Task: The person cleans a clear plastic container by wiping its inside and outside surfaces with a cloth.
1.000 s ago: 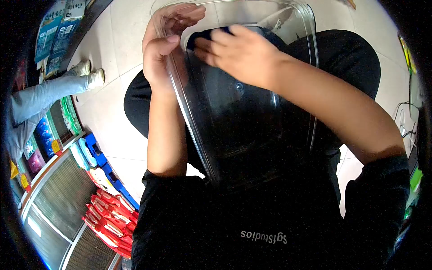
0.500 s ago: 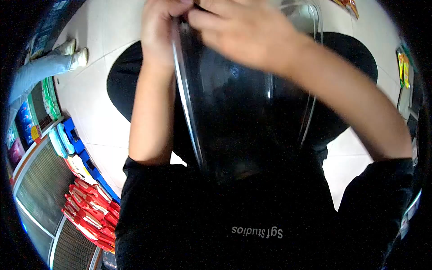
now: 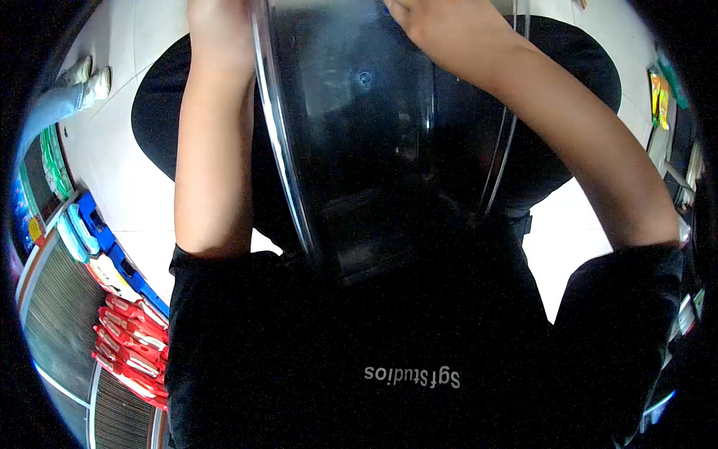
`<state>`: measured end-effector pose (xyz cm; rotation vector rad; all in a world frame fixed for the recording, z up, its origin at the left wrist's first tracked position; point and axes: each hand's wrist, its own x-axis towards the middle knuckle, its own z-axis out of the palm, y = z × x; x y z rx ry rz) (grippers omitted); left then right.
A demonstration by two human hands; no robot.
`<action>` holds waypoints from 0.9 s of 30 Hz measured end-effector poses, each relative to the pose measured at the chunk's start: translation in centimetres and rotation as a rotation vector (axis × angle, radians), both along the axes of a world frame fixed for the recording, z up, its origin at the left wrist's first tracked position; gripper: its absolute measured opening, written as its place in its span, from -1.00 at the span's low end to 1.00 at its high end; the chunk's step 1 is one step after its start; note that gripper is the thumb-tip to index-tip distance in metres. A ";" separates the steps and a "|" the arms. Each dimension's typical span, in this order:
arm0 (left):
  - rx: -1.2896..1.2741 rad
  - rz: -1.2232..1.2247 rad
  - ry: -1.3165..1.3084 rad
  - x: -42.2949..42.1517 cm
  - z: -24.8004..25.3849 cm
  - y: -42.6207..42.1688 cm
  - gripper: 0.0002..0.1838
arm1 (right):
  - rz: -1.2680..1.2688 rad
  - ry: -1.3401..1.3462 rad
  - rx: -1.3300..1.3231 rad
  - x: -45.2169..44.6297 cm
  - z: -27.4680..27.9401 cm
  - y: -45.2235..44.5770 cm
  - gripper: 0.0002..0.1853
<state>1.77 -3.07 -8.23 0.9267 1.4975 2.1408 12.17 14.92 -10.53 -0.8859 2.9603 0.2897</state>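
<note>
A large clear plastic container (image 3: 359, 157) lies over my lap, with its long rim running down the left side. At the top edge, my left hand (image 3: 219, 34) is beside that rim; its fingers are cut off by the frame, so its grip is hidden. My right hand (image 3: 449, 26) is over the container's upper right part, with its fingers mostly beyond the top edge. Whether it holds anything cannot be made out. A small round mark (image 3: 365, 77) shows on the clear plastic between the hands.
Red packages (image 3: 131, 344) and a blue rack (image 3: 120, 254) stand at the lower left, beside a glass-fronted cabinet (image 3: 63, 299). Another person's shoes (image 3: 96, 86) are at the upper left on the pale tiled floor (image 3: 123, 168). Yellow packets (image 3: 659, 101) are at the right.
The view has shifted, and both hands now sit at the top edge, mostly out of frame. Earlier, my right hand was over the container's far end and my left hand by its rim.
</note>
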 end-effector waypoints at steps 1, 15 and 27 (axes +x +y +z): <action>-0.007 0.004 -0.001 -0.3 -0.1 0.1 -0.46 | 0.011 -0.004 -0.002 -0.2 0.2 0.0 -0.73; -0.019 -0.024 0.018 -0.8 -0.7 -0.1 -0.44 | -0.039 -0.683 -0.154 11.3 1.7 -5.5 -0.92; 0.010 0.152 0.016 1.1 -0.4 0.3 -0.45 | -0.211 -0.950 -1.114 11.7 0.6 -10.3 -0.69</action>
